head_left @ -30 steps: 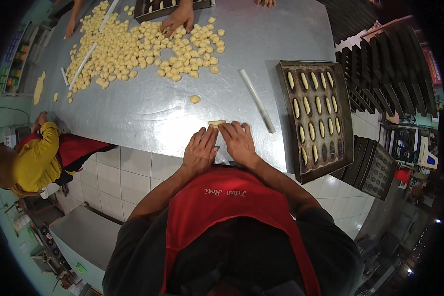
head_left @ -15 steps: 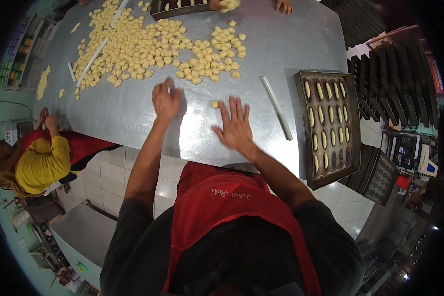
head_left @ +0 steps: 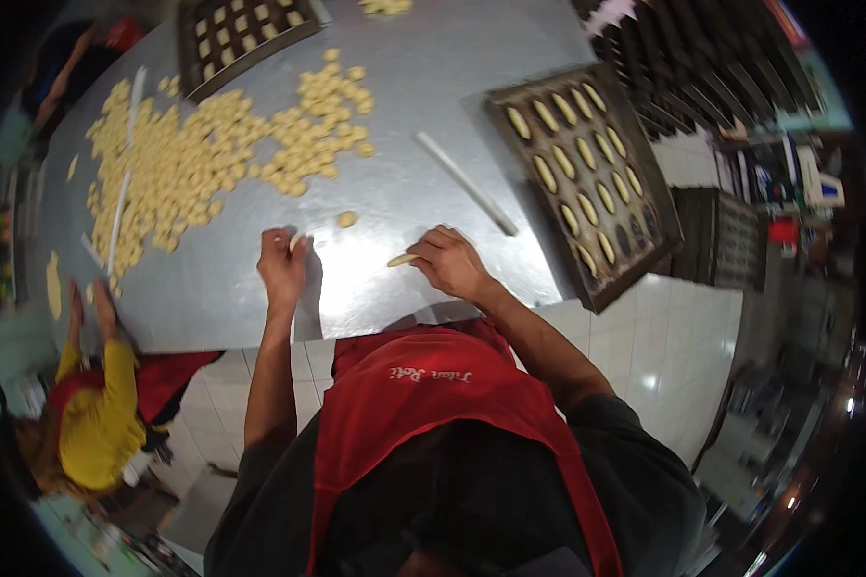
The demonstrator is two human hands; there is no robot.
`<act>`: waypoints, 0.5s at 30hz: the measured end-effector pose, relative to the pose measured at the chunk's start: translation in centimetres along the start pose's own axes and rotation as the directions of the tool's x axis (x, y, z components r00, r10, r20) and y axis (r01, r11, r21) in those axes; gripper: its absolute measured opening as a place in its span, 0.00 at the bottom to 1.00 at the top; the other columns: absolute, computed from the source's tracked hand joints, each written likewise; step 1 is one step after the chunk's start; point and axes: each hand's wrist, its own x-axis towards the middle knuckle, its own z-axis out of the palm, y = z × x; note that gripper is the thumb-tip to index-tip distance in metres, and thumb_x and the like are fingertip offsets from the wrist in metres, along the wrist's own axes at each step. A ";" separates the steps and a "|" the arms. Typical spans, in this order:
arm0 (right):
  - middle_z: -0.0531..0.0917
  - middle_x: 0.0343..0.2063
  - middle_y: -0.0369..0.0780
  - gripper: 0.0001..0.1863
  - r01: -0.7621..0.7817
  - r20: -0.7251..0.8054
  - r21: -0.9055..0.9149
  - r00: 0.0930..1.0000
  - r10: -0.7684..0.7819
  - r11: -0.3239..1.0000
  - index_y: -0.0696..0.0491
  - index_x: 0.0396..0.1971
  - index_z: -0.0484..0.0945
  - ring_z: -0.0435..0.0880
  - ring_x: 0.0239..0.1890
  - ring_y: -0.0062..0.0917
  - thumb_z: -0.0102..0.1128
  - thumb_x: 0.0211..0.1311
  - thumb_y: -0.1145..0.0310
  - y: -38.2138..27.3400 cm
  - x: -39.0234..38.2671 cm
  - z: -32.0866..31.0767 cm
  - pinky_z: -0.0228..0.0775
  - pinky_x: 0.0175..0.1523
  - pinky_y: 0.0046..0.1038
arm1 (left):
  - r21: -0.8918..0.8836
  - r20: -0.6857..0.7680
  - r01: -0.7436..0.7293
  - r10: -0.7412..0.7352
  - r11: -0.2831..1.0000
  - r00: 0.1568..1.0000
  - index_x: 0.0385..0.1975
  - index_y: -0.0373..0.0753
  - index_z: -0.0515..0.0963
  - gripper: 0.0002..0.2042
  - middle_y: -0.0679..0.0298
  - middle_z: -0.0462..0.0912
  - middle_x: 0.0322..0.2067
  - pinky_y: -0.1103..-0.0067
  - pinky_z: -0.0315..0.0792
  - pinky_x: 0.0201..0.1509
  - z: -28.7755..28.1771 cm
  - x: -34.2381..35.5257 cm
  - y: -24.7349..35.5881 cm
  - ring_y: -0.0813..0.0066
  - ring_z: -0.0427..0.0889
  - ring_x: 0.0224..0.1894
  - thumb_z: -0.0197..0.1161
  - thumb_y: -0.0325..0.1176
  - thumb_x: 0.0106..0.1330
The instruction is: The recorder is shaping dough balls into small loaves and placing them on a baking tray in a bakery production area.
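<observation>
My right hand (head_left: 450, 263) is closed over the table, with a slim dough roll (head_left: 401, 260) poking out from its fingertips. My left hand (head_left: 281, 267) is pinched shut, and a pale bit of dough (head_left: 295, 242) shows between thumb and fingers. Just beyond both hands, a single dough ball (head_left: 346, 219) rests by itself on the metal table (head_left: 414, 207). Many more dough balls (head_left: 178, 159) lie spread at the far left. To the right, a dark baking tray (head_left: 669, 240) carries rows of long dough rolls in its moulds; several moulds at its near right corner hold none.
A pale rod (head_left: 467, 183) lies between my right hand and the tray. Another filled tray (head_left: 194, 87) sits at the far edge. A person in a yellow top (head_left: 101, 423) works at the left corner. Stacked dark trays (head_left: 702, 72) stand beyond the table on the right.
My hands were spread flat, the right beside a dough piece; now both are closed on dough. The view has turned and shifted, so the table's contents sit differently.
</observation>
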 end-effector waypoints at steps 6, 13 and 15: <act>0.92 0.40 0.40 0.14 -0.449 -0.354 0.205 0.795 0.494 0.870 0.55 0.50 0.89 0.90 0.38 0.24 0.79 0.66 0.69 4.9 -6.3 -12.1 0.83 0.45 0.29 | -0.120 0.059 -0.183 0.191 0.976 0.980 0.39 0.34 0.80 0.09 0.64 0.84 0.30 0.77 0.76 0.39 3.5 -5.8 1.1 0.78 0.78 0.31 0.75 0.30 0.73; 0.88 0.40 0.47 0.21 -0.753 -0.720 0.150 0.361 0.593 0.641 0.59 0.56 0.80 0.89 0.43 0.33 0.75 0.66 0.73 15.1 -20.1 -23.8 0.82 0.50 0.34 | -0.190 0.290 -0.032 0.087 0.981 0.953 0.39 0.35 0.79 0.09 0.68 0.83 0.30 0.81 0.75 0.41 7.7 -5.9 5.4 0.83 0.78 0.33 0.75 0.28 0.73; 0.88 0.42 0.50 0.23 -0.765 -0.676 -0.128 0.533 0.509 0.632 0.58 0.57 0.79 0.89 0.45 0.40 0.75 0.63 0.74 17.5 -23.1 -22.5 0.82 0.51 0.38 | -0.162 0.300 -0.048 0.095 0.986 0.949 0.40 0.35 0.79 0.09 0.68 0.83 0.30 0.81 0.75 0.41 8.7 -5.7 6.2 0.83 0.78 0.33 0.75 0.28 0.73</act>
